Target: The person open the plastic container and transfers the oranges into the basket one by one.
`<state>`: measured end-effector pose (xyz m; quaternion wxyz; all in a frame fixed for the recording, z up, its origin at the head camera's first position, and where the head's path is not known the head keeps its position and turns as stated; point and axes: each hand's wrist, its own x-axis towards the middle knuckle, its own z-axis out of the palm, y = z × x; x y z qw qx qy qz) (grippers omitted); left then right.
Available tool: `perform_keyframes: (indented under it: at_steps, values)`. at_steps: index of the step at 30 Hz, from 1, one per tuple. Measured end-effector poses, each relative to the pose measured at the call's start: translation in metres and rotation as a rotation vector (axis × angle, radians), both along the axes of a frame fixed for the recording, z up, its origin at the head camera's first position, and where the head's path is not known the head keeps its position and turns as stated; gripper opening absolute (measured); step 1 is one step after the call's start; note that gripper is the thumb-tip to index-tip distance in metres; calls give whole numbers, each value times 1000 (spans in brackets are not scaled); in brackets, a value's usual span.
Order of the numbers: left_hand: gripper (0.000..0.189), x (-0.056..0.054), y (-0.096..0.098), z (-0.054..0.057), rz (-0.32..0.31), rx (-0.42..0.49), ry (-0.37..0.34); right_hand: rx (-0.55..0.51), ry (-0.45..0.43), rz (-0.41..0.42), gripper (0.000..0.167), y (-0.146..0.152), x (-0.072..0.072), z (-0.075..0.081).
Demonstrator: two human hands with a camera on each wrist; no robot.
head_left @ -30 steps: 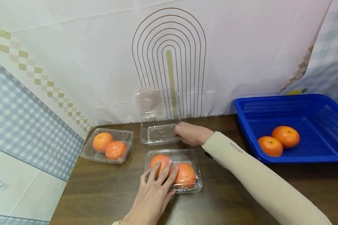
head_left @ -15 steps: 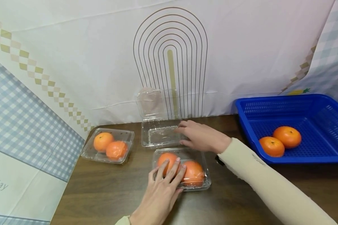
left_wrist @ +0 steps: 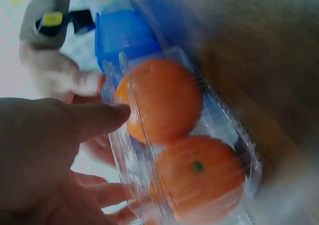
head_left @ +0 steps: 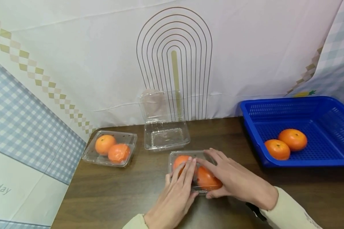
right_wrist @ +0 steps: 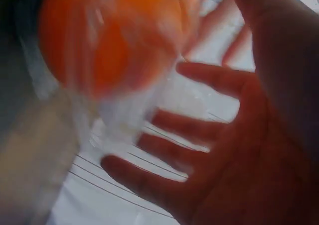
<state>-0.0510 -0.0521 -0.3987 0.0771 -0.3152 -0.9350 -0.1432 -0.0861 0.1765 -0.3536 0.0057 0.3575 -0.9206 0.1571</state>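
A clear plastic clamshell box (head_left: 191, 153) with its lid down stands near the front of the table, holding two oranges (head_left: 207, 180). My left hand (head_left: 176, 194) lies on the lid with straight fingers. Its thumb is by the box's near edge in the left wrist view, where both oranges (left_wrist: 199, 177) show through the plastic. At the box's right side is my right hand (head_left: 238, 179), thumb in front and fingers over the far corner. Those fingers spread apart beside the blurred plastic in the right wrist view; firm contact cannot be told.
Behind stands another clamshell box (head_left: 166, 140), lid raised, without fruit. To the left, a shut clamshell box (head_left: 128, 140) contains two oranges. A blue plastic basket (head_left: 306, 163) on the right holds two more oranges. A white patterned cloth (head_left: 240, 57) hangs behind the brown table (head_left: 109, 194).
The front box has slid right with my left hand on it. My right hand has left the open box behind and come down to the front box's right side.
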Motion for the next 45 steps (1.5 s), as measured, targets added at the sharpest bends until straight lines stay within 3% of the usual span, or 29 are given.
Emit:
perform_keyframes:
  at_steps: [4, 7, 11, 14, 17, 20, 23, 28, 32, 36, 45]
  values:
    - [90, -3, -3, 8, -39, 84, -64, -11, 82, -64, 93, 5, 7, -10]
    - [80, -10, -17, 18, -28, 145, -32, -15, 118, -97, 89, 12, 10, -13]
    - [68, -30, -55, 32, 101, 223, 107, -18, 110, -130, 87, 25, 14, -12]
    - [62, -47, -92, 39, 251, 263, 127, -10, 77, -168, 85, 35, 15, -11]
    - [59, -61, -129, 40, 370, 264, 55, -2, 45, -210, 84, 45, 15, -10]
    - [65, -71, -157, 38, 437, 213, -41, 14, 11, -249, 85, 52, 13, -9]
    - [77, -80, -179, 34, 468, 152, -136, 30, 8, -268, 85, 56, 11, -7]
    - [84, -89, -200, 24, 469, 114, -252, 51, 40, -285, 81, 56, 5, -6]
    - [82, -86, -206, 20, 466, 99, -276, 49, 84, -292, 72, 54, 0, -5]
    - [82, -74, -204, 20, 485, 61, -278, 72, 100, -325, 66, 50, -8, -5]
    - [87, -30, -184, 24, 539, -70, -287, 57, 113, -359, 61, 48, -27, -8]
